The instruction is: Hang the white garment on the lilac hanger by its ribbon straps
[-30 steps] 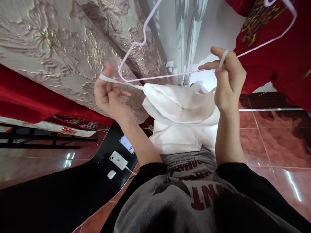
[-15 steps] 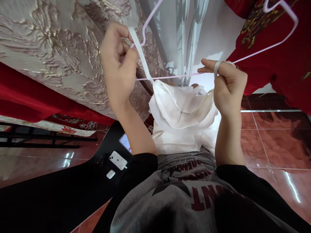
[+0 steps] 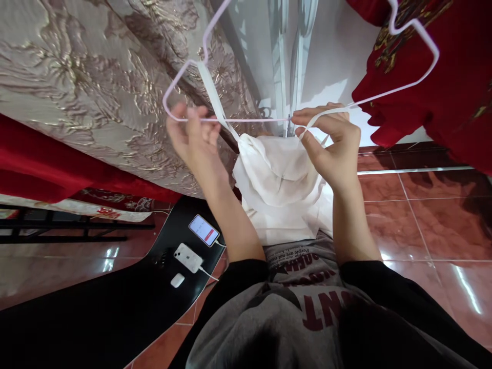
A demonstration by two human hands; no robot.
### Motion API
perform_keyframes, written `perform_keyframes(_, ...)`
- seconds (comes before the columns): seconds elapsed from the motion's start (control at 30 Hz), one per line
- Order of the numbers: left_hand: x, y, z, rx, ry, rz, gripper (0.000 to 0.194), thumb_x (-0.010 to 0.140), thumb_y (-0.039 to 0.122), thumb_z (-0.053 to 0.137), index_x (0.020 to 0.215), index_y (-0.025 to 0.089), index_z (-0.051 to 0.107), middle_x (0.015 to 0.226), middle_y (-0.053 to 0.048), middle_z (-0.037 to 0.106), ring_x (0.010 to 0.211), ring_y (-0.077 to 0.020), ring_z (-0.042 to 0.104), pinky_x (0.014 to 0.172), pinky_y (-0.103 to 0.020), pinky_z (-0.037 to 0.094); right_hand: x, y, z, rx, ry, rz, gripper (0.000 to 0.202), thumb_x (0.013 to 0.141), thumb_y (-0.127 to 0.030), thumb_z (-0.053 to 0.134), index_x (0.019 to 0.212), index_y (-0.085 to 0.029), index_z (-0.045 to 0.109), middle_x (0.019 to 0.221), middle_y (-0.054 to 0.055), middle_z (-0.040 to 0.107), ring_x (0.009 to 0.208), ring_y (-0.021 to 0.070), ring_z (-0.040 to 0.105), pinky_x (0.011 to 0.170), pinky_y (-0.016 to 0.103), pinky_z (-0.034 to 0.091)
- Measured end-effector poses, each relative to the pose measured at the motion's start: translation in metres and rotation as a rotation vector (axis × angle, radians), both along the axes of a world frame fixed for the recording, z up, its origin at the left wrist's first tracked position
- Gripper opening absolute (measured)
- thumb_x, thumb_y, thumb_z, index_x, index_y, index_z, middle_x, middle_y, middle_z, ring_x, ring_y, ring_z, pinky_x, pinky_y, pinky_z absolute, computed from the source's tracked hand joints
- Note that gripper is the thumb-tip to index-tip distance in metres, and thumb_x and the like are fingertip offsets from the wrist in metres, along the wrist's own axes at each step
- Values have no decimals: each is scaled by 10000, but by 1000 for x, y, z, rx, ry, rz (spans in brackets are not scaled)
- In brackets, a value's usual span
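Observation:
A pale pink hanger (image 3: 251, 120) stretches across in front of me. One white strap (image 3: 213, 95) of a white garment (image 3: 286, 179) is looped over the hanger's left shoulder, in the notch by the hook. My left hand (image 3: 198, 133) is at the lower left corner of the hanger, its fingers loosely apart around the bar and off the strap. My right hand (image 3: 332, 143) has the other strap (image 3: 325, 111) between thumb and fingers, drawn out along the hanger's right side. Below both hands the garment hangs in soft folds against my shirt.
On the left, a black bench (image 3: 77, 318) carries a lit phone (image 3: 203, 230), a second phone (image 3: 188, 257) and a small white case (image 3: 177, 280). Embossed beige fabric (image 3: 96, 92) hangs at left, red embroidered garments (image 3: 457, 87) at right. Red floor tiles (image 3: 442, 225) lie beyond.
My left hand has let go of the strap and dropped lower; that strap now rests on the hanger. My right hand has moved left and down, with its strap stretched along the hanger.

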State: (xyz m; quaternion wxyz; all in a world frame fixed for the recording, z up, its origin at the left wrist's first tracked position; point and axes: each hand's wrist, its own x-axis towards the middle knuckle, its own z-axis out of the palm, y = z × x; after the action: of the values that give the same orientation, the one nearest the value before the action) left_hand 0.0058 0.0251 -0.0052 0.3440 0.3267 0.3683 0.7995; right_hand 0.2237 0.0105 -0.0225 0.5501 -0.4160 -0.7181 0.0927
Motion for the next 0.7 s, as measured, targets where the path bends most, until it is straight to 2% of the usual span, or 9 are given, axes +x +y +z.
perform_keyframes(0.1,19,2,-17,126,-27,-142,205,1125,242,288,1079,194,482,983,-79,677,901,-180,698,888,-324,541,-2,-2,2,-17,21,25,134,854,-304,718,977,-349,745,1131,-42,747,1129,202,692,1187,555,430)
perform_keyframes(0.17,28,3,-20,194,35,-125,168,1107,233,322,1014,234,462,869,-33,657,878,-181,707,878,-322,540,2,-3,5,-12,112,54,120,838,-299,739,954,-324,759,1105,-35,755,1112,202,708,1162,538,472)
perform_keyframes(0.23,30,4,-20,188,113,-85,143,1088,240,365,979,271,453,775,3,599,854,-184,711,845,-316,539,13,-3,7,33,268,45,140,812,-257,761,950,-281,773,1041,-15,769,1047,206,735,1022,476,580)
perform_keyframes(0.3,27,5,-19,148,168,-82,145,1081,258,381,971,297,466,755,11,565,874,-191,713,838,-320,537,35,-1,8,132,413,-35,89,772,-217,786,862,-222,784,903,0,777,924,205,756,864,407,627)
perform_keyframes(0.4,21,4,-16,114,151,-83,212,1097,234,346,948,305,481,737,13,551,855,-191,708,816,-316,537,82,6,13,208,468,-279,76,750,-227,791,696,-187,756,730,-9,741,751,178,733,751,374,605)
perform_keyframes(0.47,19,3,-13,102,90,-89,269,1114,184,303,938,284,481,701,15,540,790,-176,697,765,-295,528,112,10,20,147,419,-368,41,737,-242,775,765,-212,774,727,-30,727,717,169,708,692,376,569)
perform_keyframes(0.53,20,2,-9,98,18,-100,308,1129,148,259,941,255,478,673,20,529,725,-156,677,716,-275,502,129,13,33,60,312,-370,136,747,-285,752,879,-295,783,797,-59,732,795,186,714,741,410,572)
perform_keyframes(0.6,20,2,-6,88,-38,-118,313,1141,148,250,939,234,473,659,24,520,692,-143,661,693,-264,472,127,15,51,-39,165,-319,176,786,-339,742,959,-346,772,886,-44,735,909,226,718,840,455,586)
perform_keyframes(0.7,20,3,-7,61,-72,-154,306,1146,172,267,928,227,474,661,20,524,712,-152,664,698,-270,450,105,17,77,-145,-86,-208,262,831,-415,727,1048,-272,759,975,47,728,987,275,702,878,488,578)
